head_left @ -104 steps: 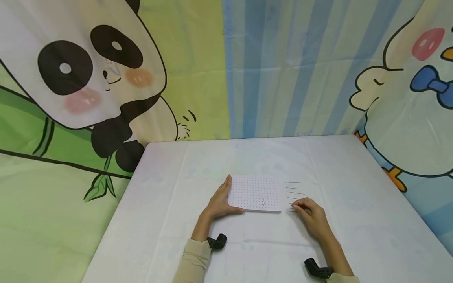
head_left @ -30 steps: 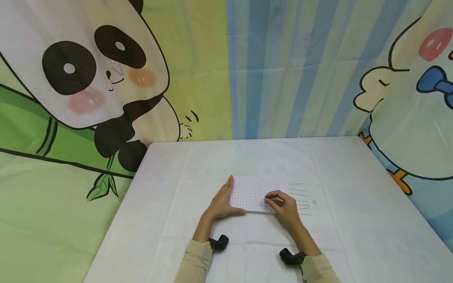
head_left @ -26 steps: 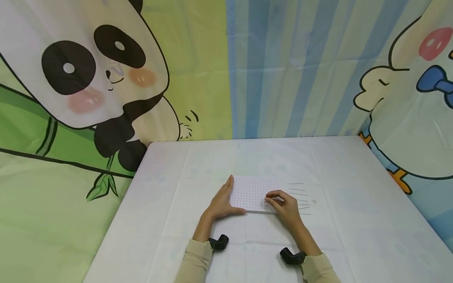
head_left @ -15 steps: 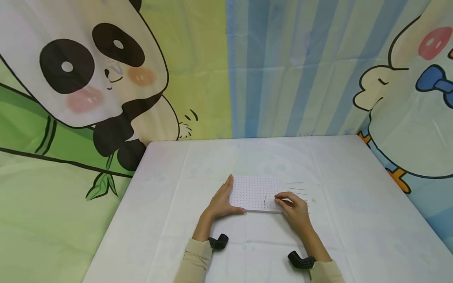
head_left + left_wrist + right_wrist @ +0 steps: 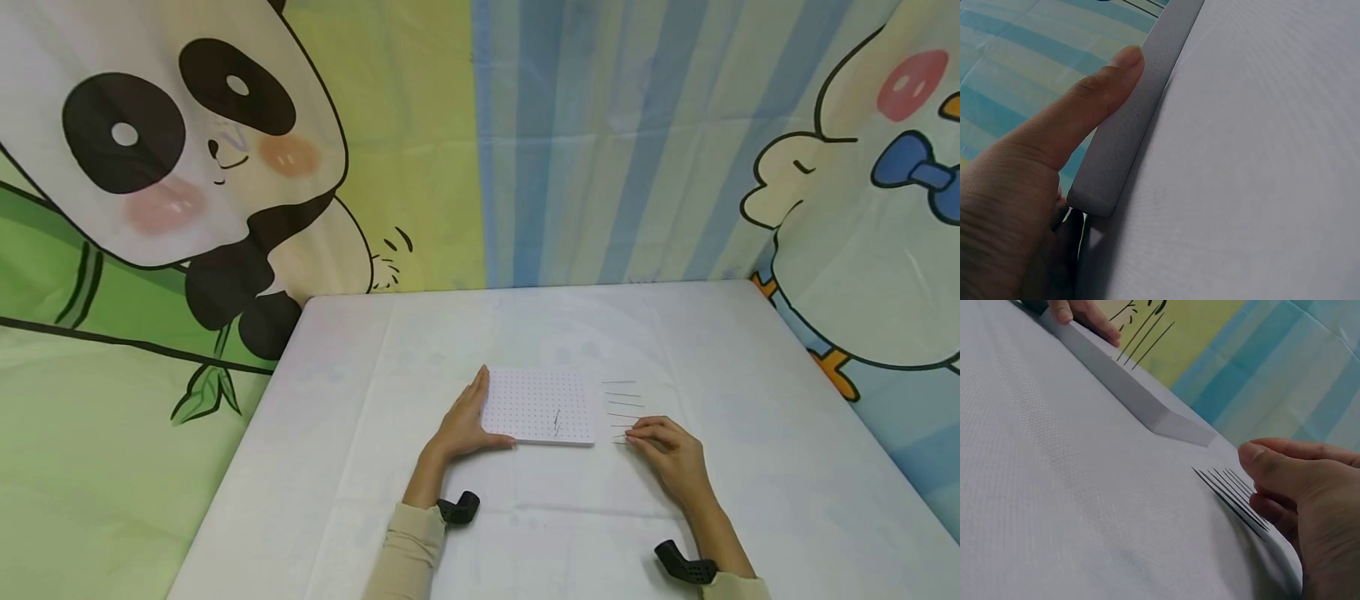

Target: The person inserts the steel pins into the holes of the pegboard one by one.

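Note:
A white perforated board (image 5: 532,404) lies on the table with thin needles (image 5: 1141,344) upright near its front right. My left hand (image 5: 462,429) braces the board's near left corner, fingers along the left side. Its straight thumb (image 5: 1113,84) presses the front edge. Right of the board lies a row of several thin needles (image 5: 624,405). My right hand (image 5: 670,458) is at the front end of this row, thumb and index finger brought together by the needles. In the right wrist view, needles (image 5: 1229,494) lie below its curled fingers; I cannot tell whether it holds one.
A white cloth covers the table (image 5: 420,342). Behind it hangs a curtain (image 5: 585,142) printed with a panda and a bird. Each wrist wears a black camera mount (image 5: 459,507).
My right hand has moved from the board's needles rightward to the loose row. It uncovers the upright needles in the head view. My left hand keeps its place at the board's corner.

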A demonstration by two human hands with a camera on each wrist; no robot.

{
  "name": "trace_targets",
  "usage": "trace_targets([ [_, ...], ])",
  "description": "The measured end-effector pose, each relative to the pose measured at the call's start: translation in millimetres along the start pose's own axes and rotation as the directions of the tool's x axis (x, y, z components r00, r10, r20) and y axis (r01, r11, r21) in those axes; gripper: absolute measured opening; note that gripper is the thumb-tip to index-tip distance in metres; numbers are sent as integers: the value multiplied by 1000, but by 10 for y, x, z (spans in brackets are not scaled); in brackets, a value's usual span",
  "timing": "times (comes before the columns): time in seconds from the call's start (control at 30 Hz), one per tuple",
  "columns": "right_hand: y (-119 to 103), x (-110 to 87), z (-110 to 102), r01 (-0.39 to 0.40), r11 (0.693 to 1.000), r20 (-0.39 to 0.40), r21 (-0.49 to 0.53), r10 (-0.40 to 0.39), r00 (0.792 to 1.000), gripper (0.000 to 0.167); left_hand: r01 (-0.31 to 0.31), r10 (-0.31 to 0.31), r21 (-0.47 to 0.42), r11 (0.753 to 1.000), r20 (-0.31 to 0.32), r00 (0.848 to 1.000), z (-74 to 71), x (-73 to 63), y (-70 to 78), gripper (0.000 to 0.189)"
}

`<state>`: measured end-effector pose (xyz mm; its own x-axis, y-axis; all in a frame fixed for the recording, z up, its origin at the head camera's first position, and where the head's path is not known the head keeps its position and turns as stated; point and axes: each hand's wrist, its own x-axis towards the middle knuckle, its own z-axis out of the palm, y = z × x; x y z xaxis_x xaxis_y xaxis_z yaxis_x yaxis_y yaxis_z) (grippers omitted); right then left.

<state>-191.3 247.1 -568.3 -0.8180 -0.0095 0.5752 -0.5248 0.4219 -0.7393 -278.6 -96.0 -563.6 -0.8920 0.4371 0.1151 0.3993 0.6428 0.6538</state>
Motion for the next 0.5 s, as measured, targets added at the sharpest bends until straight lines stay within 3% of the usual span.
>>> trace_targets([
  [0.2, 38, -16, -1, -7, 995, 37, -98, 11, 999, 22, 6, -6, 1, 1000, 1, 1000, -2, 5, 0, 136],
  [0.5, 32, -8, 7, 16, 959, 79, -282, 7, 997, 20, 4, -4, 10, 1000, 4, 1000, 5, 9, -4, 137],
])
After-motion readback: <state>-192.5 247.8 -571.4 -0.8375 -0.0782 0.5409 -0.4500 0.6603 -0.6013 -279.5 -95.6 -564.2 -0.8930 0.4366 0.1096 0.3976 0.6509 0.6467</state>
